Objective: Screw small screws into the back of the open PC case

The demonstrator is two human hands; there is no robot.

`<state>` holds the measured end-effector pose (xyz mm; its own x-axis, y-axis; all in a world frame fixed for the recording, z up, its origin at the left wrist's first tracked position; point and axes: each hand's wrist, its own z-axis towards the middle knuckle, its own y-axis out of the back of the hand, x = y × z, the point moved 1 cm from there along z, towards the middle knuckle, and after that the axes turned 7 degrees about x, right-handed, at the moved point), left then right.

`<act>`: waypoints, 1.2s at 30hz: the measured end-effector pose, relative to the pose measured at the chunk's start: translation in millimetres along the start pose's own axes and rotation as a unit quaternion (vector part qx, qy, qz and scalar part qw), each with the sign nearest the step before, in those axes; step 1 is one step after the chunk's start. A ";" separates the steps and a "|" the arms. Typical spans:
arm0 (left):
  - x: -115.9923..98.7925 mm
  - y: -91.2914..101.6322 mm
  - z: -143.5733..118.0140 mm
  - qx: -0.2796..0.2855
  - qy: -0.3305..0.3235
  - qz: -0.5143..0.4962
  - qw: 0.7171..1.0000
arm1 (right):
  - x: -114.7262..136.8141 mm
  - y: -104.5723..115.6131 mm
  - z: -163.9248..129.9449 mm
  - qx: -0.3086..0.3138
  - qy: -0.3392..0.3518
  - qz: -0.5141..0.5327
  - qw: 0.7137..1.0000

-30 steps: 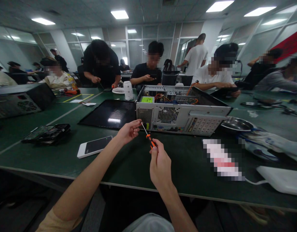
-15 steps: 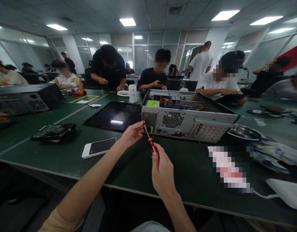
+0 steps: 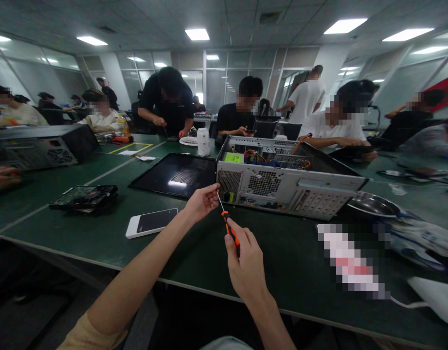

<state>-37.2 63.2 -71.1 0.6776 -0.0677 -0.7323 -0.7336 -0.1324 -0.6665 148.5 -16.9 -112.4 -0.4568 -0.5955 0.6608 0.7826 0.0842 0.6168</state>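
Right hand (image 3: 247, 265) closed around the orange handle of a screwdriver (image 3: 229, 229); left hand (image 3: 201, 201) pinches at the shaft tip, as half a second earlier. Both hands have shifted slightly toward the rear panel of the open computer case (image 3: 282, 187), mid-table (image 3: 194, 253), screwdriver held just short of it.

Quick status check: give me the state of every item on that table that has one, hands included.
Right hand: closed around the screwdriver handle.
Left hand: pinching at the screwdriver tip.
Screwdriver: held off the table, tip tilted up-left.
Computer case: lying on its side, open on top, wiring exposed.
Side panel: removed, flat on the table.
Phone: face up, screen dark.
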 end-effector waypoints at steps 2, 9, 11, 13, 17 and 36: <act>-0.2 -0.1 -0.3 0.004 0.002 -0.002 1.000 | -0.4 -0.5 -0.4 -0.004 0.004 0.002 1.000; -2.7 -1.2 -1.8 0.021 0.012 -0.005 1.000 | 4.9 1.7 3.5 0.001 0.002 0.069 0.998; -2.7 -2.7 -2.2 0.020 0.014 -0.001 1.000 | 8.6 2.7 5.7 0.008 -0.023 0.126 0.992; -1.6 -5.3 -3.0 0.024 0.019 0.003 1.000 | 13.2 1.3 8.2 0.028 -0.063 0.188 0.980; 2.1 -10.0 -4.8 0.014 0.013 0.007 1.000 | 27.1 -6.8 17.6 0.057 -0.130 0.337 0.931; -6.7 -11.9 -13.1 0.124 -0.064 -0.017 0.990 | 46.9 -15.6 78.1 0.091 -0.171 0.626 0.755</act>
<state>-32.3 52.3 -56.4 0.7022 0.0613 -0.7093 -0.7108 0.1157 -0.6938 81.8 16.3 -57.7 0.4864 0.2813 0.8272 0.6345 0.5371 -0.5558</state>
